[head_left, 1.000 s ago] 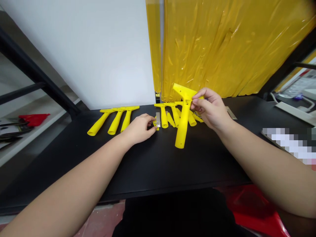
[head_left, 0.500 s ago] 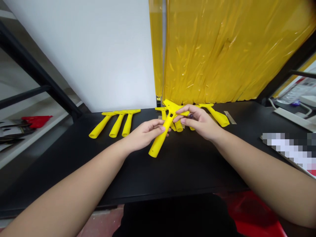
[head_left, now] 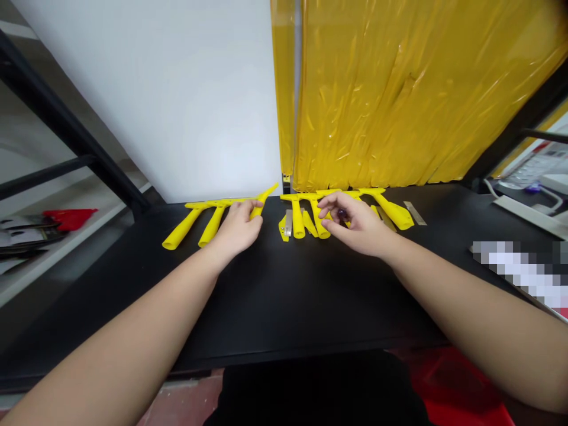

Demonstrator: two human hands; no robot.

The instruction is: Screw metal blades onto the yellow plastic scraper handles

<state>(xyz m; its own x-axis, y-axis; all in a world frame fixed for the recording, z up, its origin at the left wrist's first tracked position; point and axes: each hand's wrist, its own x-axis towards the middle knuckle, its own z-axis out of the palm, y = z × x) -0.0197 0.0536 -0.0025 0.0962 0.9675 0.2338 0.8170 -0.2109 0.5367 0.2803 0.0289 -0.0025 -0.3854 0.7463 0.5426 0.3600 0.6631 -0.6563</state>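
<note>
My left hand (head_left: pixel 239 225) is closed around a yellow T-shaped scraper handle (head_left: pixel 268 193), whose grip is mostly hidden by the fingers. It is at the right end of a row with other yellow handles, among them one at the far left (head_left: pixel 175 235) and one beside it (head_left: pixel 210 229). My right hand (head_left: pixel 355 222) hovers with curled fingers apart, over a second group of yellow handles. A dark round spot shows by its fingers; I cannot make out what it is. Beneath and left of it lie a yellow handle (head_left: pixel 299 222) and a small metal plate (head_left: pixel 288 222).
A larger yellow handle (head_left: pixel 394 214) and a flat metal strip (head_left: pixel 415 213) lie at the right on the black table (head_left: pixel 284 296). Behind stand a white panel (head_left: pixel 177 106) and a yellow plastic-wrapped panel (head_left: pixel 399 89). Shelves with a red packet (head_left: pixel 71 219) are at the left.
The yellow handle held by both hands has gone left in my left hand, down to the row of handles. My right hand has let go of it and stayed near the right group.
</note>
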